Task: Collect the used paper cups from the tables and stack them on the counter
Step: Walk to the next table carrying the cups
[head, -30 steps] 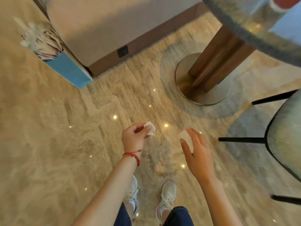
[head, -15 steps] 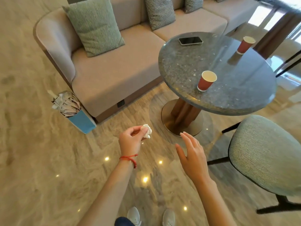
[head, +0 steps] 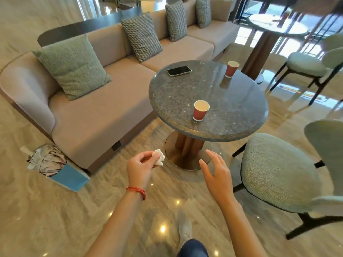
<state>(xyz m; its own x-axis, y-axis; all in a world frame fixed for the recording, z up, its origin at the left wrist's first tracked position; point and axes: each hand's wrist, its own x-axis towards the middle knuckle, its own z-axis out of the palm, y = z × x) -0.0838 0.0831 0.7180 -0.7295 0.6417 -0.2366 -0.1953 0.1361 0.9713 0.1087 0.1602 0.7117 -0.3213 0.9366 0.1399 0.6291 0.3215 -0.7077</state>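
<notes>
- The person stands on the shiny floor [head: 55, 219] in front of a round stone bench [head: 178, 93] with a wooden foot.
- The left hand [head: 141, 166] is raised over the floor, below the near edge of the bench. Its thumb and fingers pinch a small crumpled white tissue [head: 159, 157]. A red string bracelet [head: 137, 191] is around this wrist.
- The right hand [head: 216, 175] is also in the air, near the left one but not touching it. Its fingers are spread and a little bent, and it holds nothing.
- One red paper cup [head: 200, 110] stands upright near the front edge of the bench, with its open mouth up. It is well apart from both hands.
- A second red paper cup [head: 231, 69] stands upright at the far right edge of the bench.
- A dark phone [head: 178, 71] lies flat at the far edge, on the side of the sofa.
- A long beige sofa [head: 96, 119] with green and checked cushions stands behind and left of the bench.
- A blue bin [head: 68, 177] full of crumpled paper stands on the floor just beside the near end of the sofa.
- A pale green chair [head: 278, 169] stands at the right side of the bench, its seat partly under the edge.
</notes>
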